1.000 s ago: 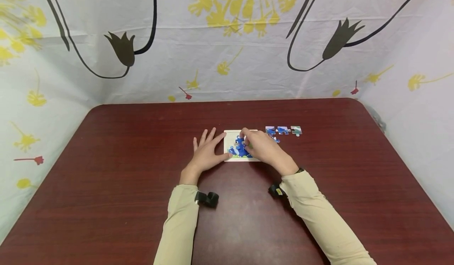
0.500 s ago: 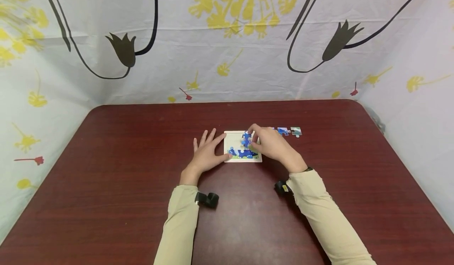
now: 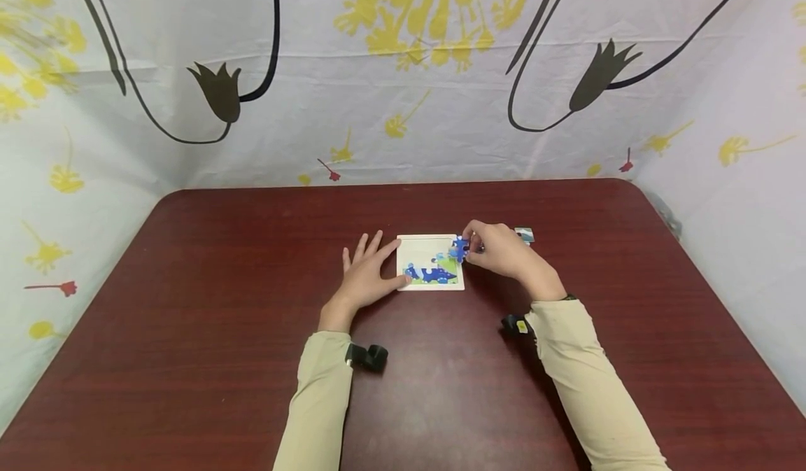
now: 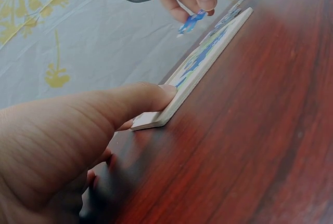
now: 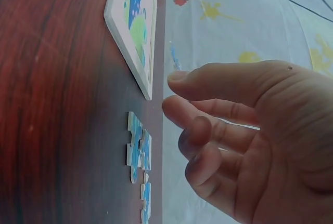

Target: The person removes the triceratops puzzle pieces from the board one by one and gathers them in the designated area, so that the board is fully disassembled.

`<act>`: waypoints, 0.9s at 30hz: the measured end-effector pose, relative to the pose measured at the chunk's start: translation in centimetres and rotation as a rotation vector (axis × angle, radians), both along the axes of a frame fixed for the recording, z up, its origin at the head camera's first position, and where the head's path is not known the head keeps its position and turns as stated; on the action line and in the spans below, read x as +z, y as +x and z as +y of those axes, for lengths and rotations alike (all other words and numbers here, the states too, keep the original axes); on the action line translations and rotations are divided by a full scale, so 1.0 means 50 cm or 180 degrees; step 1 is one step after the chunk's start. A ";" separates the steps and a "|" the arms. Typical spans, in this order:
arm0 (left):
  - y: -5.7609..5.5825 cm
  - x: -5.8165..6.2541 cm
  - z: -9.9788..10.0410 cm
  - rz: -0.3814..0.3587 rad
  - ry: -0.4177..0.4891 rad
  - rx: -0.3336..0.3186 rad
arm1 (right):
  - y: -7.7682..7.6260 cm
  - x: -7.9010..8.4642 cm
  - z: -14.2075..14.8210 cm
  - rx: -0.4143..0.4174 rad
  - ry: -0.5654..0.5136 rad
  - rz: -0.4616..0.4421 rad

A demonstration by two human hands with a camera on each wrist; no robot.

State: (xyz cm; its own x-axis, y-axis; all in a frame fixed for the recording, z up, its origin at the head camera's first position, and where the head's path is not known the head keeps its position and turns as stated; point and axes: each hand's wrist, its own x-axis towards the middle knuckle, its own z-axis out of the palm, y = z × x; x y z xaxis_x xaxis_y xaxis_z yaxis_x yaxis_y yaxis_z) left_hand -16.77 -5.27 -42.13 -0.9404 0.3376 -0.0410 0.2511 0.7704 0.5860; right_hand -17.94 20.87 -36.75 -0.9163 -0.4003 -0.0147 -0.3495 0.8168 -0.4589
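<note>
A small wooden puzzle tray (image 3: 415, 251) with a pale frame lies on the table, its lower part filled with blue and green picture pieces. My left hand (image 3: 364, 278) rests at its left side with spread, straight fingers. The thumb presses the lower left corner and the index finger reaches the upper left corner. Just over the tray's right rim, my right hand (image 3: 500, 250) pinches a blue puzzle piece (image 3: 460, 248) between thumb and index finger. In the left wrist view this puzzle piece (image 4: 192, 22) is raised above the tray and tilted.
Loose puzzle pieces (image 5: 134, 146) lie on the table right of the tray, partly hidden by my right hand in the head view; one piece (image 3: 524, 234) shows beyond it. A patterned cloth (image 3: 403, 149) hangs behind the dark red table (image 3: 220, 317).
My right hand has moved right, from over the middle of the tray to its right rim, carrying the blue puzzle piece. The left hand has stayed in place.
</note>
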 end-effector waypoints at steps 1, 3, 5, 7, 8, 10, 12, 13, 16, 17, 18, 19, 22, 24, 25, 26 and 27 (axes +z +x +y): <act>0.000 -0.001 0.000 0.0006 -0.0002 0.0001 | 0.000 0.000 0.001 0.0006 0.0008 -0.0017; 0.001 -0.001 0.000 0.0011 -0.0002 0.0003 | 0.000 -0.001 0.004 0.0012 0.0033 -0.0037; 0.001 -0.002 0.001 0.0012 -0.0006 0.0001 | -0.001 -0.002 0.006 0.0024 0.0051 -0.0061; 0.001 -0.003 0.001 0.0015 -0.0011 -0.0005 | 0.000 -0.002 0.008 0.0025 0.0068 -0.0075; 0.001 -0.003 0.001 0.0015 -0.0015 -0.0004 | -0.001 -0.003 0.009 0.0035 0.0062 -0.0087; 0.001 -0.003 0.002 0.0018 -0.0020 -0.0002 | -0.001 -0.003 0.011 0.0050 0.0043 -0.0110; 0.002 -0.003 0.002 0.0022 -0.0019 0.0004 | -0.002 -0.003 0.012 0.0061 0.0025 -0.0129; 0.002 -0.003 0.002 0.0025 -0.0020 0.0007 | -0.002 -0.003 0.012 0.0075 0.0013 -0.0142; 0.003 -0.002 0.002 0.0019 -0.0008 0.0010 | -0.003 -0.003 0.015 0.0070 -0.0001 -0.0178; 0.003 -0.001 0.002 0.0014 -0.0003 0.0010 | -0.004 -0.003 0.017 0.0071 -0.0001 -0.0189; 0.002 -0.001 0.003 0.0010 0.0001 0.0011 | -0.004 -0.003 0.018 0.0074 -0.0009 -0.0207; 0.002 -0.001 0.003 0.0012 0.0007 0.0009 | -0.004 -0.003 0.019 0.0074 -0.0012 -0.0227; 0.002 0.000 0.003 0.0004 0.0009 0.0011 | -0.005 -0.002 0.023 0.0070 -0.0024 -0.0286; 0.002 0.001 0.003 -0.0004 0.0002 0.0012 | -0.005 -0.001 0.027 0.0057 -0.0031 -0.0330; 0.002 0.001 0.003 -0.0008 0.0001 0.0012 | -0.005 -0.001 0.029 0.0037 -0.0030 -0.0345; 0.002 0.001 0.003 -0.0015 -0.0003 0.0013 | -0.005 0.000 0.031 0.0025 -0.0033 -0.0356; 0.001 0.001 0.003 -0.0019 -0.0004 0.0012 | -0.005 0.001 0.034 0.0010 -0.0037 -0.0370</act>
State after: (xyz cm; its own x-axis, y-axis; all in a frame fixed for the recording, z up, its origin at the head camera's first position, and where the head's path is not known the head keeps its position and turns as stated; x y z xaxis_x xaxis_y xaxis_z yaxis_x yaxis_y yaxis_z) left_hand -16.69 -5.11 -42.08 -0.9414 0.3341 -0.0472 0.2446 0.7721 0.5865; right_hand -18.19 22.56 -36.70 -0.9074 -0.4038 -0.1163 -0.2958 0.8103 -0.5059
